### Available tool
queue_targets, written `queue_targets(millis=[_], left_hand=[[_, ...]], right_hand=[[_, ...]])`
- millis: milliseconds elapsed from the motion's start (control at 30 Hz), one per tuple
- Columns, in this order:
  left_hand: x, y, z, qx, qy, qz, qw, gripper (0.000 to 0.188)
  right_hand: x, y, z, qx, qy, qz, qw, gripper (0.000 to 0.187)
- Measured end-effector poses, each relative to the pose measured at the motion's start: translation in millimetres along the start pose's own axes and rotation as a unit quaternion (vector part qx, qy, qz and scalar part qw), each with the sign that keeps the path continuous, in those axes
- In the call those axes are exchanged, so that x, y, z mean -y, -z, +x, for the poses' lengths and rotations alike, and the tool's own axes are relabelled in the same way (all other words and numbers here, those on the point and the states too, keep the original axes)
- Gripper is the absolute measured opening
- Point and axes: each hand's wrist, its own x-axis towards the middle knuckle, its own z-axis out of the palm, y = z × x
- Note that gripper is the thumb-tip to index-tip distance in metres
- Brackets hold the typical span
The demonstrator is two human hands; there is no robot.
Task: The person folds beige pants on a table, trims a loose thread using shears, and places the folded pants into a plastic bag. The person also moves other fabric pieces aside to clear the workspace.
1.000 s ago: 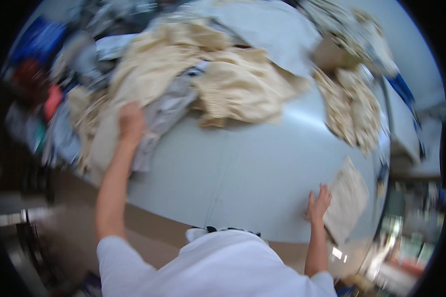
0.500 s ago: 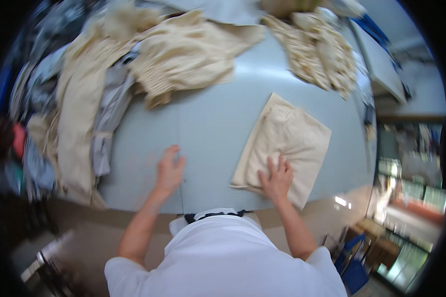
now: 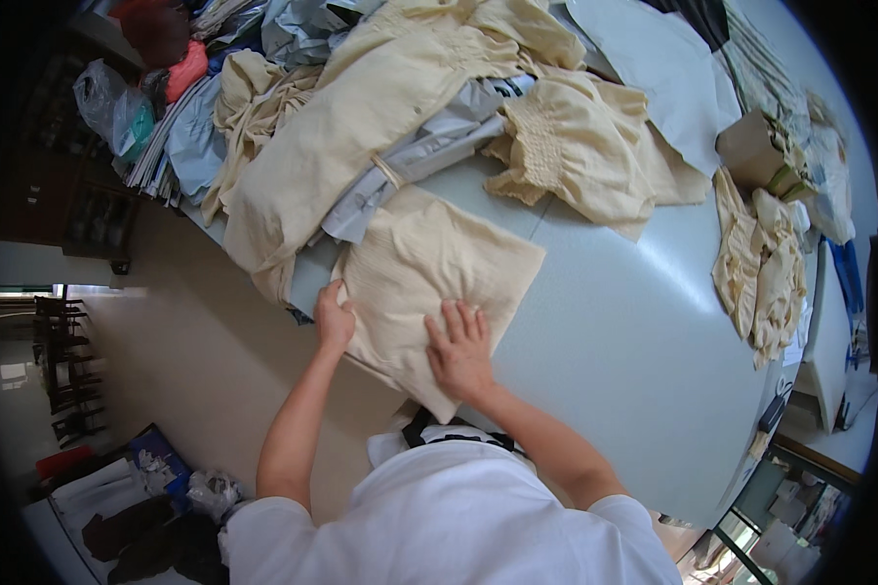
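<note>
A folded cream cloth garment point(image 3: 410, 263) lies on the light grey table point(image 3: 615, 322), close to its front left edge. My left hand point(image 3: 335, 320) grips the garment's left edge, fingers closed over it. My right hand point(image 3: 461, 353) rests flat on top of the garment near its lower right side, fingers spread. One corner of the cloth points toward my body and hangs slightly over the table's edge.
Long cream garments point(image 3: 361, 156) and grey plastic packets point(image 3: 429, 146) are heaped behind the folded one. A gathered cream garment point(image 3: 595, 146) lies farther back. More ruffled cream pieces point(image 3: 763, 263) lie at the right, beside a brown paper bag point(image 3: 763, 151).
The folded garment has shifted to the left end of the table, beside the heap. My left hand, open before, now holds its edge; my right hand stays on it. The view has turned left.
</note>
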Motion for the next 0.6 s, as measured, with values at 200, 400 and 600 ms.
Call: queue_targets(millis=[200, 400, 600], left_hand=[[24.7, 41.3, 60.8, -0.012, 0.003, -0.002, 1.0, 0.037], [-0.2, 72.3, 33.3, -0.192, -0.156, -0.01, 0.969, 0.037], [-36.1, 113.3, 88.4, -0.263, -0.128, 0.097, 0.951, 0.035]], right_hand=[[-2.0, 33.1, 127.5, 0.0, -0.084, 0.166, 0.983, 0.03], [-41.8, 78.4, 340.9, -0.117, -0.317, 0.649, 0.682, 0.023], [-54.9, 68.4, 366.9, -0.224, -0.305, 0.22, 0.899, 0.015]])
